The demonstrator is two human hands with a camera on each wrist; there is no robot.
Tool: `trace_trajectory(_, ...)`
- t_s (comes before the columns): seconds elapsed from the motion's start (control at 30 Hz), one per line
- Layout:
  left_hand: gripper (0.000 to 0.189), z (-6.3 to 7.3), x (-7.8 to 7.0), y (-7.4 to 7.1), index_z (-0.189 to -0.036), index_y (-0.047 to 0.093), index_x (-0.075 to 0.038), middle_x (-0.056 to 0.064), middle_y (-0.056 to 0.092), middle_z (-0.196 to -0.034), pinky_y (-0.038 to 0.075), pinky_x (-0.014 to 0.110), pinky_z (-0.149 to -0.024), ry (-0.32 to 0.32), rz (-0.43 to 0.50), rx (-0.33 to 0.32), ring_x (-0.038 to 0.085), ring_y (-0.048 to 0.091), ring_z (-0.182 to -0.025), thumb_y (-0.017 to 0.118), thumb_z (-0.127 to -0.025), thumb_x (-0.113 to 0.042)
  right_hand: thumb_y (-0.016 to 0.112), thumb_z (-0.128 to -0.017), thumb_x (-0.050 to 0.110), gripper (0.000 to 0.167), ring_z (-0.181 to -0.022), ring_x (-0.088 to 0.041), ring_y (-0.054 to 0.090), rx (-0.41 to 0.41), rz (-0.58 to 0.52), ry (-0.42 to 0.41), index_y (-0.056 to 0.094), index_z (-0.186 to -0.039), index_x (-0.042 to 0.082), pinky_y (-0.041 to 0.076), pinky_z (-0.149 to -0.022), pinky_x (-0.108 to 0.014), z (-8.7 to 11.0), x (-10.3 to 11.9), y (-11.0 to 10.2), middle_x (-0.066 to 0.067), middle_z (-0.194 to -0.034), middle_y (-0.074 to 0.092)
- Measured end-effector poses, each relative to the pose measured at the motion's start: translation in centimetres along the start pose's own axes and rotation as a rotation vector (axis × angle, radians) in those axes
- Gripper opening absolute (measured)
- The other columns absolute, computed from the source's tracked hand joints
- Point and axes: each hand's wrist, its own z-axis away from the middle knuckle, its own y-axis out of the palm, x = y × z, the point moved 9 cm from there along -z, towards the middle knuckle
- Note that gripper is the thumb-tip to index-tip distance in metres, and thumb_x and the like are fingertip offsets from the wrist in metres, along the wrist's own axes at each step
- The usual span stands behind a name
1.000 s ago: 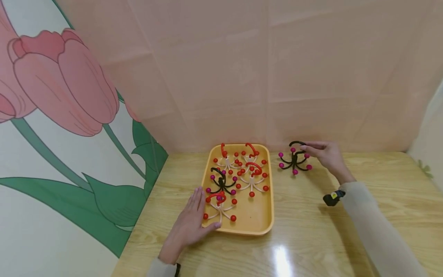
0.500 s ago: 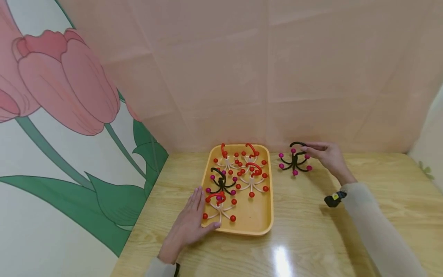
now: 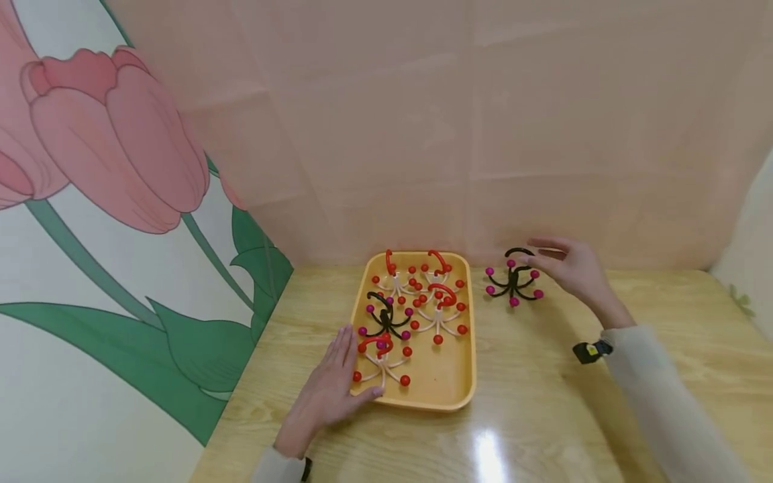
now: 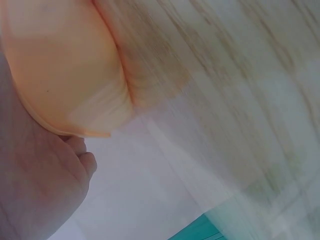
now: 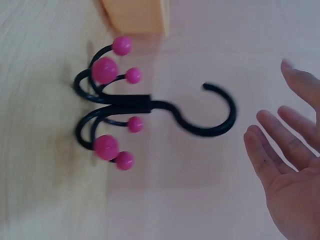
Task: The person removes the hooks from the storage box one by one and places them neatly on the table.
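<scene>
A black multi-prong hook (image 3: 513, 280) with pink ball tips stands upright on the table, right of the yellow tray (image 3: 473, 362). Beside its curved top is my right hand (image 3: 570, 272). In the right wrist view, a gap separates the extended fingers of that hand (image 5: 285, 150) from the hook (image 5: 137, 102). My left hand (image 3: 329, 392) rests against the tray's near-left corner, fingers straight along the side and thumb on the front rim. Inside the tray are another black hook (image 3: 386, 320) and several white hooks (image 3: 438, 317) with red balls and red curved tops.
The wooden table (image 3: 543, 416) runs back to a pink cloth backdrop (image 3: 374, 134). A wall with painted tulips (image 3: 145, 141) borders the left side. A pale wall (image 3: 749, 248) stands at the far right.
My right hand has let go of the black hook's curved top, its fingers spreading and drawing slightly to the right. The hook stays standing. My left hand stays at the tray.
</scene>
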Motion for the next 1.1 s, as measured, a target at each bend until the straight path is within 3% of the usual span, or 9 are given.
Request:
trace_trajectory(0.07, 0.116, 0.0, 0.1, 0.0, -0.17, 0.002, -0.011, 0.003, -0.011, -0.178, 0.018, 0.046, -0.135, -0.003, 0.005, -0.001, 0.024, -0.004, -0.167, 0.051, -0.092, -0.081, 0.076, -0.094, 0.049, 0.063, -0.132, -0.044, 0.063, 0.016, 0.022, -0.019, 0.065, -0.143, 0.011, 0.056, -0.078, -0.015, 0.3, 1.5, 0.1, -0.02, -0.146, 0.065)
trace_trajectory(0.2, 0.116, -0.1, 0.1, 0.0, -0.17, 0.001, -0.012, 0.003, -0.013, -0.178, 0.017, 0.046, -0.135, -0.007, 0.015, 0.006, 0.023, -0.005, -0.167, 0.051, -0.093, -0.081, 0.08, -0.092, 0.046, 0.059, -0.13, -0.05, 0.063, 0.031, 0.067, -0.067, 0.069, -0.138, 0.011, 0.064, -0.083, -0.037, 0.9, 4.0, 0.7, -0.02, -0.143, 0.068)
trace_trajectory(0.27, 0.116, -0.2, 0.1, 0.0, -0.17, 0.0, -0.012, 0.003, -0.013, -0.178, 0.017, 0.046, -0.135, -0.008, 0.018, 0.009, 0.022, -0.005, -0.167, 0.051, -0.093, -0.081, 0.081, -0.093, 0.041, 0.054, -0.127, -0.049, 0.066, 0.042, 0.064, -0.1, 0.07, -0.136, 0.011, 0.064, -0.079, -0.036, 1.3, 5.2, 1.2, -0.021, -0.139, 0.069)
trace_trajectory(0.33, 0.116, -0.2, 0.0, 0.0, -0.17, 0.0, -0.012, 0.003, -0.012, -0.178, 0.017, 0.046, -0.135, -0.009, 0.022, 0.01, 0.022, -0.006, -0.167, 0.052, -0.093, -0.081, 0.082, -0.093, 0.038, 0.051, -0.122, -0.048, 0.069, 0.057, 0.068, -0.136, 0.072, -0.134, 0.01, 0.06, -0.074, -0.025, 1.7, 6.3, 1.8, -0.022, -0.136, 0.071)
trace_trajectory(0.47, 0.115, -0.2, 0.0, 0.1, -0.17, 0.0, -0.011, 0.003, -0.012, -0.178, 0.017, 0.046, -0.135, -0.004, 0.024, 0.01, 0.022, -0.005, -0.167, 0.052, -0.093, -0.08, 0.081, -0.094, 0.033, 0.045, -0.119, -0.043, 0.071, 0.103, 0.044, -0.2, 0.073, -0.132, 0.011, 0.06, -0.08, -0.018, 2.6, 8.6, 3.1, -0.02, -0.135, 0.072)
trace_trajectory(0.57, 0.115, -0.2, -0.1, 0.1, -0.17, 0.0, -0.011, 0.003, -0.012, -0.178, 0.017, 0.046, -0.135, -0.004, 0.025, 0.011, 0.022, -0.005, -0.167, 0.052, -0.093, -0.08, 0.082, -0.093, 0.032, 0.042, -0.11, -0.035, 0.076, 0.152, -0.011, -0.214, 0.074, -0.131, 0.014, 0.063, -0.07, -0.026, 3.3, 9.9, 4.3, -0.015, -0.131, 0.073)
trace_trajectory(0.67, 0.115, -0.1, -0.1, 0.2, -0.17, 0.001, -0.011, 0.005, -0.009, -0.179, 0.018, 0.046, -0.135, -0.005, 0.027, 0.009, 0.023, -0.004, -0.167, 0.053, -0.093, -0.08, 0.083, -0.092, 0.032, 0.04, -0.106, -0.027, 0.077, 0.174, -0.038, -0.26, 0.075, -0.127, 0.015, 0.062, -0.071, -0.019, 3.7, 11.3, 5.3, -0.01, -0.126, 0.075)
trace_trajectory(0.8, 0.115, 0.0, 0.0, 0.1, -0.17, 0.002, -0.012, 0.006, -0.007, -0.179, 0.018, 0.046, -0.135, -0.012, 0.023, 0.006, 0.023, -0.004, -0.167, 0.052, -0.093, -0.08, 0.084, -0.091, 0.03, 0.038, -0.109, -0.024, 0.076, 0.196, -0.054, -0.321, 0.077, -0.124, 0.014, 0.06, -0.09, -0.018, 3.9, 12.8, 6.6, -0.007, -0.123, 0.079)
trace_trajectory(1.1, 0.115, 0.1, 0.2, 0.2, -0.17, 0.003, -0.011, 0.003, -0.013, -0.178, 0.017, 0.045, -0.135, -0.006, 0.011, 0.015, 0.022, -0.006, -0.167, 0.05, -0.093, -0.082, 0.084, -0.091, 0.027, 0.035, -0.109, -0.027, 0.076, 0.278, -0.131, -0.321, 0.077, -0.123, 0.015, 0.062, -0.093, -0.029, 4.3, 14.6, 9.5, -0.004, -0.121, 0.079)
